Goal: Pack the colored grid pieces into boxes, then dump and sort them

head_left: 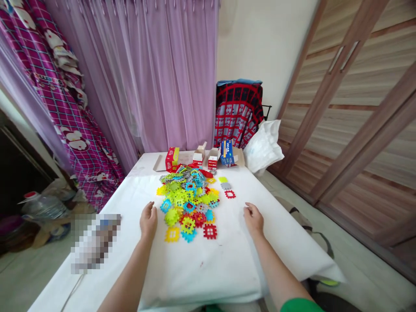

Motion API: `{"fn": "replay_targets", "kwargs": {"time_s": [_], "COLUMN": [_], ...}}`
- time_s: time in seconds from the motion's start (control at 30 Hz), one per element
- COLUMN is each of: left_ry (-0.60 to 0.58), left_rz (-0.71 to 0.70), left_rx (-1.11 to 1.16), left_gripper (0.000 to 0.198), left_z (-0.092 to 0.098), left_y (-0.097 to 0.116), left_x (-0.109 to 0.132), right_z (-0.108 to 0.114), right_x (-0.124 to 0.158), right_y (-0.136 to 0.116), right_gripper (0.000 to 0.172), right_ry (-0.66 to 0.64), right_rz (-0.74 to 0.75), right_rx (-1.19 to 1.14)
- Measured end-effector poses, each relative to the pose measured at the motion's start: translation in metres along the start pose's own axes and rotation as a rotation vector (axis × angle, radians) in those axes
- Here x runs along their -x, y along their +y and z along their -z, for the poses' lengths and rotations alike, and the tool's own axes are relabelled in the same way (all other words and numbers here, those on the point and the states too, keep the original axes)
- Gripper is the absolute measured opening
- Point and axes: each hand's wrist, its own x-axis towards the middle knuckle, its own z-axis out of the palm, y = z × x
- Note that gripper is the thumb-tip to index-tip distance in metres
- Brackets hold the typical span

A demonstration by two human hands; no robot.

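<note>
A pile of colourful plastic interlocking building pieces [178,197] lies on the white-covered table in front of me. They are square and notched, some with window openings, in green, blue, yellow, red and grey. My left hand [148,220] rests on the cloth just left of the pile, fingers loosely bent, holding nothing. On the other side, my right hand [253,218] lies apart from the pieces, relaxed and without anything in it. Nearest it are a dark red window piece [210,231] and a red frame piece [230,194].
Opened boxes, one red [172,159] and one blue [227,152], stand at the table's far edge with small cartons. A white plastic bag [264,145] is at the far right corner. A blurred-out object [95,245] with a cord lies on the left of the white tablecloth [198,277].
</note>
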Motion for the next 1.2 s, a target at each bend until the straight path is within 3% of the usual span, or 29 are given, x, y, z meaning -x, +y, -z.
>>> {"fn": "replay_targets", "kwargs": {"time_s": [0.27,0.73,0.83,0.93,1.0,1.07,1.13,1.2], "left_ry": [-0.017,-0.124,-0.174,-0.272,-0.393,-0.526,-0.604,-0.635], "left_rz": [-0.062,-0.208,-0.241,-0.338,-0.472,-0.578,-0.617,-0.607], "left_rx": [-0.12,-0.279,-0.292,-0.328,-0.427,-0.552,-0.646,-0.704], "left_gripper": [0.034,0.032,0.039,0.065,0.086,0.1,0.11,0.111], "left_z": [0.007,0.004,0.004,0.007,0.01,0.011,0.007,-0.002], "left_y": [-0.003,0.006,0.01,0.014,0.018,0.023,0.027,0.032], "left_x": [0.022,0.033,0.035,0.048,0.063,0.079,0.088,0.089], "right_z": [0.009,0.01,0.01,0.012,0.013,0.012,0.006,-0.006], "right_x": [0.012,0.021,0.023,0.032,0.043,0.056,0.067,0.071], "right_y": [-0.009,-0.02,-0.021,-0.021,-0.023,-0.029,-0.04,-0.053], "right_gripper": [0.05,0.034,0.028,0.027,0.035,0.057,0.085,0.105], "right_ry": [-0.035,-0.124,-0.169,-0.256,-0.332,-0.433,-0.588,-0.756], "right_rz": [0.087,0.183,0.203,0.249,0.358,0.536,0.702,0.777], "right_rx": [0.096,0.224,0.259,0.298,0.302,0.321,0.406,0.528]}}
